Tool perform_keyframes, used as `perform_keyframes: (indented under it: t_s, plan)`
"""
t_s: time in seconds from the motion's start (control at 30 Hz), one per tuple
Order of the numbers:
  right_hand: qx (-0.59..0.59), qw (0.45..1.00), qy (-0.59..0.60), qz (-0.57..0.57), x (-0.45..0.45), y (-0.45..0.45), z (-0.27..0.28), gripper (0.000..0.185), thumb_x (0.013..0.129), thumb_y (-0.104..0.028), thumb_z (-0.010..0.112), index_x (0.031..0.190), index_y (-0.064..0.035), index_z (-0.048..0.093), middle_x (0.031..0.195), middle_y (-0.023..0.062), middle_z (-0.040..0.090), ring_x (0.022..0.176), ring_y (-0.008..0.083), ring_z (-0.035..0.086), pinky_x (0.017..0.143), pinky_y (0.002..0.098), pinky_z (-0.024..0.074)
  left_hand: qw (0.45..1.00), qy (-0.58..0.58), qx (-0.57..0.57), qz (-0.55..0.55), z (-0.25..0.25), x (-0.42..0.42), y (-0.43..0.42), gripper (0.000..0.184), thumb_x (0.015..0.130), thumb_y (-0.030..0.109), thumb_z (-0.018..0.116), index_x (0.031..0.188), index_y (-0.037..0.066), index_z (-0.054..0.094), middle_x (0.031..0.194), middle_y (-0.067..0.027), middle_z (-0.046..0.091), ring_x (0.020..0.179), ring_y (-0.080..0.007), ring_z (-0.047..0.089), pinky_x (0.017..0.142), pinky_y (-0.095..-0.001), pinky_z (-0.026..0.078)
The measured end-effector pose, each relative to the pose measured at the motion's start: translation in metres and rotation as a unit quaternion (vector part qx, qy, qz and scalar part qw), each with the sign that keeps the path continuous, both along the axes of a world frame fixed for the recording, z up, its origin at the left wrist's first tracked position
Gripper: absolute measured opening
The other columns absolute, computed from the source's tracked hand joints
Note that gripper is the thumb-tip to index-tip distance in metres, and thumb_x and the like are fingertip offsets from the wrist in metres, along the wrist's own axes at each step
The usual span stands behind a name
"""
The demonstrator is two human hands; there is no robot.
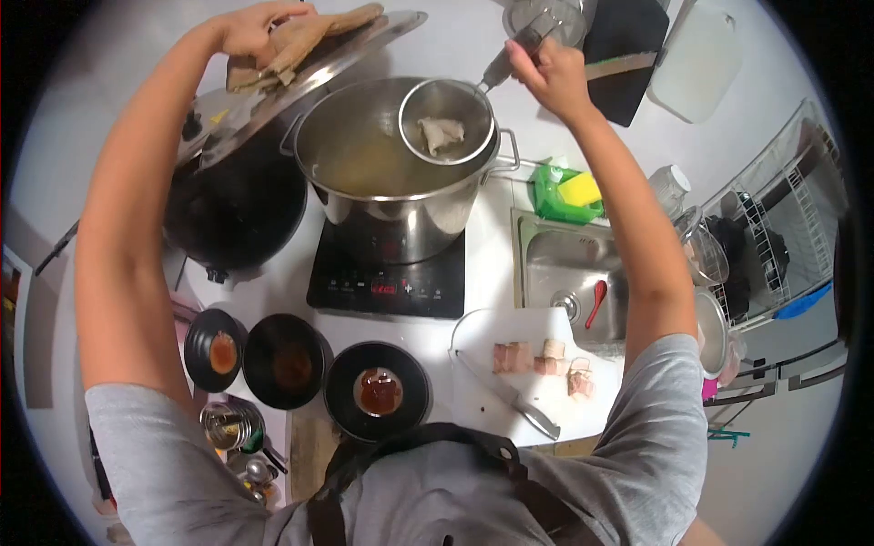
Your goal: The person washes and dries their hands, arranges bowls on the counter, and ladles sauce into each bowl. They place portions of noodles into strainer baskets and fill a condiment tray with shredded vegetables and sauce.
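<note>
My left hand (pixel 259 32) is closed around a folded brown cloth (pixel 309 41) at the top of a pot lid (pixel 337 71). The lid is tilted up beside the left rim of a large steel stockpot (pixel 396 214). My right hand (pixel 549 75) grips the dark handle of a round mesh strainer (pixel 428 96), which hangs over the right part of the pot's mouth. A pale piece of meat (pixel 442 134) lies in the mesh. Cloudy yellowish liquid (pixel 360 159) shows inside the pot, which stands on a black induction cooker (pixel 387 296) with a lit red display.
A black wok (pixel 237 209) stands left of the pot. In front are several dark bowls with reddish sauce, one a black bowl (pixel 414 400). A cutting board (pixel 492 328) carries meat pieces and a knife (pixel 537 419). The sink (pixel 546 250) holds a red spoon (pixel 597 303).
</note>
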State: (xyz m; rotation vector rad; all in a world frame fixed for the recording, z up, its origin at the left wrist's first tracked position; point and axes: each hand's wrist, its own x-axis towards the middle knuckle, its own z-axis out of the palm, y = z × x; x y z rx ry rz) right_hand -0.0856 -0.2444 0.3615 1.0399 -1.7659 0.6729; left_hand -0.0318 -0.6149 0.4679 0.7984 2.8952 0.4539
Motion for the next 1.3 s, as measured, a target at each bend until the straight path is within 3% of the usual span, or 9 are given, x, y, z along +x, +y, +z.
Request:
perform_keyframes:
  t_s: [0.07, 0.23, 0.47, 0.6, 0.9, 1.0, 1.1, 1.17, 1.3]
  plan:
    - [0.034, 0.999, 0.011, -0.019, -0.002, 0.001, -0.001, 0.025, 0.083, -0.023, 0.06, 0.07, -0.0018, 0.056, 0.051, 0.004, 0.059, 0.045, 0.0112, 0.058, 0.042, 0.0232, 0.0436, 0.991, 0.029, -0.116, 0.053, 0.014, 0.009, 0.015, 0.061, 0.05, 0.013, 0.069, 0.108, 0.011, 0.049, 0.1, -0.0059, 0.055, 0.09, -0.0183, 0.051, 0.077, -0.0332, 0.044]
    - [0.028, 0.999, 0.004, -0.016, 0.007, -0.013, 0.008, 0.02, 0.08, -0.019, 0.058, 0.076, 0.0, 0.054, 0.061, 0.0155, 0.057, 0.048, 0.0286, 0.055, 0.048, 0.0359, 0.0436, 0.995, 0.014, -0.079, 0.051, 0.013, 0.009, 0.024, 0.066, 0.045, 0.007, 0.064, 0.109, 0.011, 0.05, 0.102, -0.0053, 0.055, 0.095, -0.0187, 0.049, 0.082, -0.0329, 0.042]
    - [-0.037, 0.99, -0.131, -0.033, -0.002, -0.02, 0.009, 0.025, 0.082, -0.022, 0.056, 0.072, 0.0006, 0.054, 0.054, 0.015, 0.056, 0.049, 0.0299, 0.056, 0.046, 0.0368, 0.0426, 0.992, 0.026, -0.104, 0.061, 0.019, 0.014, 0.031, 0.068, 0.045, 0.009, 0.066, 0.111, 0.012, 0.049, 0.101, -0.0047, 0.054, 0.094, -0.0181, 0.048, 0.082, -0.033, 0.042]
    - [0.016, 0.999, 0.017, -0.024, 0.0, -0.019, 0.007, 0.022, 0.079, -0.019, 0.058, 0.069, -0.0008, 0.053, 0.054, 0.0147, 0.053, 0.048, 0.0316, 0.054, 0.046, 0.0385, 0.0419, 0.998, 0.012, -0.056, -0.01, 0.016, 0.002, 0.019, 0.066, 0.045, 0.007, 0.068, 0.108, 0.011, 0.049, 0.098, -0.0027, 0.053, 0.092, -0.0158, 0.047, 0.08, -0.0315, 0.041]
    - [-0.002, 1.0, 0.011, 0.023, -0.005, -0.021, 0.004, 0.018, 0.079, -0.016, 0.06, 0.072, -0.0008, 0.053, 0.057, 0.0153, 0.055, 0.05, 0.0292, 0.057, 0.046, 0.0356, 0.0426, 0.994, -0.014, -0.086, 0.058, 0.02, 0.012, 0.033, 0.067, 0.047, 0.001, 0.066, 0.111, 0.012, 0.049, 0.1, -0.0026, 0.055, 0.093, -0.0158, 0.049, 0.081, -0.031, 0.042]
    - [-0.052, 0.992, -0.114, -0.022, -0.039, -0.025, -0.008, 0.031, 0.083, -0.029, 0.057, 0.07, -0.0004, 0.057, 0.05, 0.0052, 0.058, 0.043, 0.0131, 0.058, 0.043, 0.0242, 0.0456, 0.995, -0.019, -0.081, 0.059, 0.018, 0.013, 0.042, 0.068, 0.047, 0.001, 0.066, 0.112, 0.012, 0.049, 0.101, -0.003, 0.055, 0.094, -0.0162, 0.049, 0.082, -0.0319, 0.042]
    - [-0.017, 0.979, -0.182, -0.095, -0.072, -0.027, -0.017, 0.034, 0.083, -0.032, 0.056, 0.071, 0.0006, 0.057, 0.048, 0.0065, 0.057, 0.045, 0.0155, 0.06, 0.045, 0.0265, 0.0475, 0.998, -0.021, -0.054, 0.031, 0.003, 0.007, 0.045, 0.068, 0.042, 0.001, 0.064, 0.107, 0.011, 0.048, 0.096, -0.002, 0.054, 0.09, -0.0149, 0.048, 0.08, -0.0301, 0.041]
    - [-0.04, 0.966, -0.222, -0.127, -0.087, -0.036, -0.026, 0.041, 0.079, -0.038, 0.059, 0.074, 0.0028, 0.059, 0.066, 0.0209, 0.059, 0.062, 0.0361, 0.06, 0.06, 0.0415, 0.0479, 0.999, -0.03, -0.014, -0.013, -0.011, -0.006, 0.041, 0.067, 0.036, -0.001, 0.064, 0.1, 0.011, 0.047, 0.087, -0.0006, 0.053, 0.082, -0.0139, 0.048, 0.075, -0.0284, 0.041]
    - [0.041, 0.957, -0.259, -0.124, -0.079, -0.043, -0.021, 0.049, 0.078, -0.041, 0.059, 0.093, 0.0051, 0.058, 0.081, 0.024, 0.061, 0.065, 0.0358, 0.062, 0.068, 0.0401, 0.0494, 0.998, -0.056, -0.015, -0.025, -0.038, -0.015, 0.055, 0.067, 0.04, -0.004, 0.056, 0.105, 0.013, 0.048, 0.088, -0.006, 0.055, 0.081, -0.0186, 0.051, 0.068, -0.0317, 0.045]
